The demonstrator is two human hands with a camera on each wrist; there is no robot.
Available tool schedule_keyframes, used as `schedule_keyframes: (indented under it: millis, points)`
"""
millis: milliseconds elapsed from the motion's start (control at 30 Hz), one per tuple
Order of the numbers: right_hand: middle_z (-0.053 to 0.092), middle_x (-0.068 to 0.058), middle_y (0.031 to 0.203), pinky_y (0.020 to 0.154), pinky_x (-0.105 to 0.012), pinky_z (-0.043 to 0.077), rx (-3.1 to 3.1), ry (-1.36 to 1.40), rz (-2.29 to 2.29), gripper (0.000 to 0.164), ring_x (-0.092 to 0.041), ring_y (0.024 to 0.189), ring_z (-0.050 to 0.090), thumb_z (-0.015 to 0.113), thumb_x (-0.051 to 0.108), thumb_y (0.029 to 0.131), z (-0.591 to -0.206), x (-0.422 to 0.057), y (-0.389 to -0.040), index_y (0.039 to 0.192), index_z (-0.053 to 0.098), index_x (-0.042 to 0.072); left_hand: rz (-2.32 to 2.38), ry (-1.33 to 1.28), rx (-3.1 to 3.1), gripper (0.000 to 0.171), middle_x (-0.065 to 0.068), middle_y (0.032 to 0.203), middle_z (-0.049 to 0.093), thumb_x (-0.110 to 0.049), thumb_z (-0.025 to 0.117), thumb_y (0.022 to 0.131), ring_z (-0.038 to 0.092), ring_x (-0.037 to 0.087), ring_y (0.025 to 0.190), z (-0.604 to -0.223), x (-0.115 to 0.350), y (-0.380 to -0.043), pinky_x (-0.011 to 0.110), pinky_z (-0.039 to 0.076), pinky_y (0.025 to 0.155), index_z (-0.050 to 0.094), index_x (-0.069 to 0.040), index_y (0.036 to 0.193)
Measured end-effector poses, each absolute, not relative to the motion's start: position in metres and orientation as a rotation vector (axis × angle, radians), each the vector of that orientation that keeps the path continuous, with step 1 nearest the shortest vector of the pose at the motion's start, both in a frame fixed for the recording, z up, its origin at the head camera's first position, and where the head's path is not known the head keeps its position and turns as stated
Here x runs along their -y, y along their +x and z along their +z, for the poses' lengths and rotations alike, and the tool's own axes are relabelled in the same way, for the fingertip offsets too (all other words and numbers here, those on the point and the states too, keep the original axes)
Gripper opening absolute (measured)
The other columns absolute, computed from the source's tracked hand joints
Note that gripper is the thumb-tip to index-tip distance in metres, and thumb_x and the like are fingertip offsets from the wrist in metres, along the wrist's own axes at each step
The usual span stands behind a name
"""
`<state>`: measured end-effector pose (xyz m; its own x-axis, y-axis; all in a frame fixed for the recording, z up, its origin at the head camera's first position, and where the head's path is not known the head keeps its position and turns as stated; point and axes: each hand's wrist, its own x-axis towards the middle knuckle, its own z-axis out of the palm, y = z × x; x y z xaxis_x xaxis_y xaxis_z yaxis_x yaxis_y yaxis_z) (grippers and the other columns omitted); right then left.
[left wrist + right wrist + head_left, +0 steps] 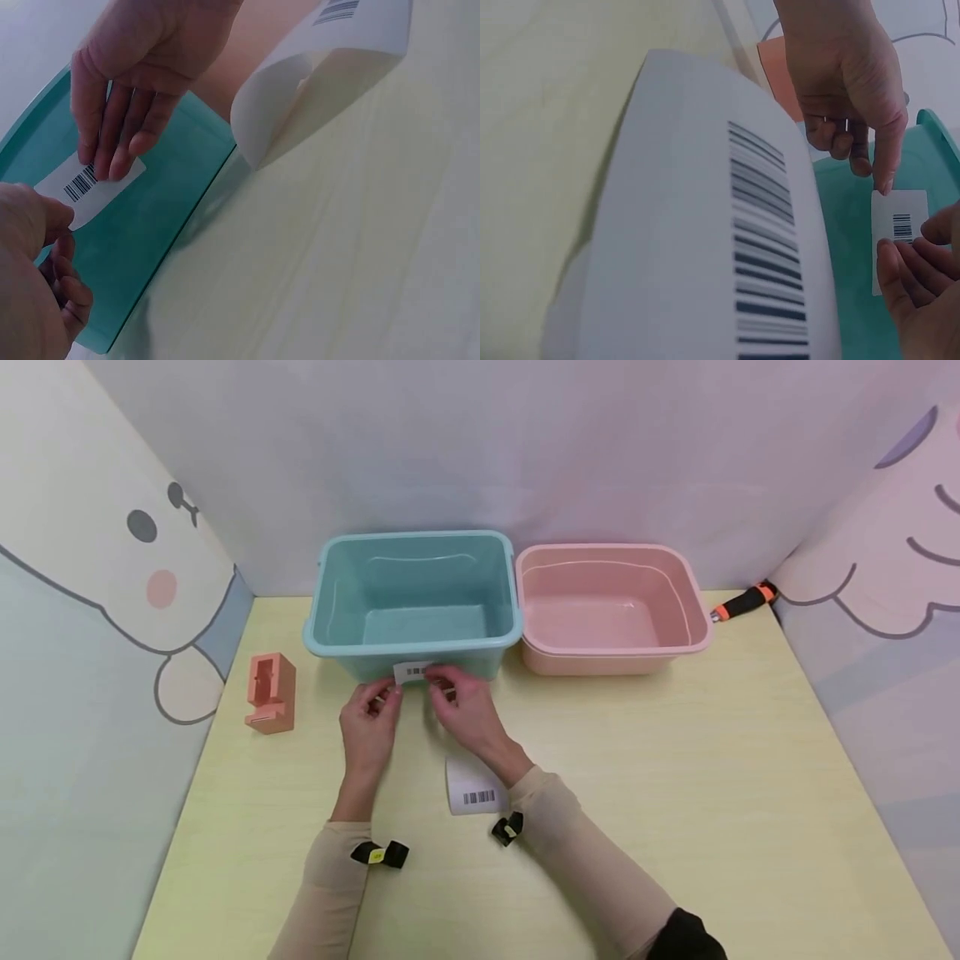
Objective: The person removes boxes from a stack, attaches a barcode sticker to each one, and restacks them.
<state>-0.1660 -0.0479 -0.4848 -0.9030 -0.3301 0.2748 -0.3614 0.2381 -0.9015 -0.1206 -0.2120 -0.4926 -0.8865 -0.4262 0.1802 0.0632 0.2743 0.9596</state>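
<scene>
A white barcode label [407, 673] lies against the front wall of the teal bin [360, 657]. My left hand [369, 727] pinches the left end of this label near its lower corner, with the other fingers curled below; the contact is partly hidden. Toward the label's right end, my right hand [472, 714] rests fairly straight fingers on its face, covering part of the barcode. In the left wrist view the label [90, 199] bends slightly beside the left thumb. A curled white sheet [467, 781] with another barcode lies on the table under the right wrist.
To the right of the teal bin stands a pink bin [600, 662]. An orange-pink block-like holder [281, 697] sits at the left. At the back right corner lies a black-and-orange handled tool [744, 602]. Patterned walls enclose the table [675, 793].
</scene>
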Motion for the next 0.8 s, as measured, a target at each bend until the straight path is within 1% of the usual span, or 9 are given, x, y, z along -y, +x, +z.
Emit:
schedule_keyframes:
  millis: [67,133,233,400,533,667,733,800]
  points:
    - [0.074,-0.019,0.12,0.083,-0.032,0.06,2.468,0.69,1.799,0.031,-0.027,0.099,0.073,0.061,0.006,0.098,-0.4846,0.0487,-0.1666,0.126,0.071,-0.002,-1.646,0.327,2.148,0.019,0.018,0.098,0.064,-0.009,0.075,0.099,0.05,0.015,0.075,-0.503,0.2158,-0.1237,0.015,0.039,0.064,0.078,0.002,0.114]
    - [0.074,-0.016,0.124,0.085,-0.033,0.06,2.489,0.675,1.802,0.033,-0.026,0.101,0.073,0.06,0.007,0.098,-0.4842,0.049,-0.167,0.128,0.07,0.0,-1.649,0.307,2.142,0.018,0.015,0.097,0.064,-0.011,0.076,0.099,0.051,0.015,0.075,-0.5037,0.2165,-0.1233,0.016,0.04,0.064,0.079,-0.001,0.113]
    - [0.074,-0.014,0.124,0.084,-0.033,0.06,2.502,0.666,1.804,0.034,-0.026,0.101,0.074,0.06,0.008,0.098,-0.4827,0.0494,-0.1675,0.129,0.07,0.001,-1.645,0.288,2.143,0.017,0.012,0.094,0.064,-0.012,0.076,0.098,0.052,0.013,0.073,-0.5041,0.217,-0.1234,0.017,0.041,0.063,0.08,-0.002,0.112]
    - [0.074,-0.013,0.124,0.081,-0.031,0.061,2.518,0.68,1.786,0.034,-0.025,0.099,0.075,0.06,0.009,0.097,-0.4817,0.0501,-0.1679,0.13,0.07,0.002,-1.645,0.285,2.169,0.018,0.009,0.094,0.063,-0.011,0.075,0.098,0.052,0.009,0.07,-0.5043,0.2179,-0.124,0.016,0.041,0.061,0.079,-0.002,0.114]
    - [0.074,-0.013,0.125,0.08,-0.03,0.061,2.524,0.683,1.784,0.034,-0.023,0.098,0.076,0.06,0.01,0.098,-0.4816,0.05,-0.1679,0.13,0.069,0.002,-1.662,0.301,2.207,0.023,0.01,0.096,0.065,-0.011,0.074,0.099,0.054,0.009,0.071,-0.5028,0.2182,-0.1231,0.016,0.042,0.06,0.076,-0.002,0.12]
    - [0.074,-0.013,0.125,0.078,-0.032,0.061,2.534,0.693,1.769,0.034,-0.023,0.094,0.076,0.06,0.011,0.098,-0.4819,0.0498,-0.1677,0.13,0.069,0.002,-1.633,0.349,2.255,0.028,0.013,0.099,0.067,-0.013,0.072,0.1,0.059,0.01,0.074,-0.4999,0.2171,-0.1204,0.015,0.045,0.063,0.07,-0.001,0.125]
    - [0.074,-0.014,0.125,0.077,-0.032,0.06,2.55,0.7,1.748,0.035,-0.021,0.092,0.076,0.059,0.011,0.098,-0.4825,0.0497,-0.1679,0.131,0.068,0.003,-1.61,0.366,2.262,0.027,0.013,0.101,0.068,-0.013,0.071,0.101,0.06,0.013,0.078,-0.4976,0.2151,-0.1188,0.015,0.046,0.065,0.066,0.0,0.125]
    - [0.074,-0.014,0.124,0.077,-0.033,0.06,2.563,0.704,1.721,0.036,-0.021,0.091,0.076,0.059,0.011,0.098,-0.4826,0.0494,-0.1679,0.131,0.068,0.003,-1.581,0.345,2.266,0.023,0.015,0.103,0.069,-0.01,0.069,0.101,0.063,0.016,0.083,-0.4954,0.2124,-0.1186,0.015,0.048,0.069,0.063,0.001,0.121]
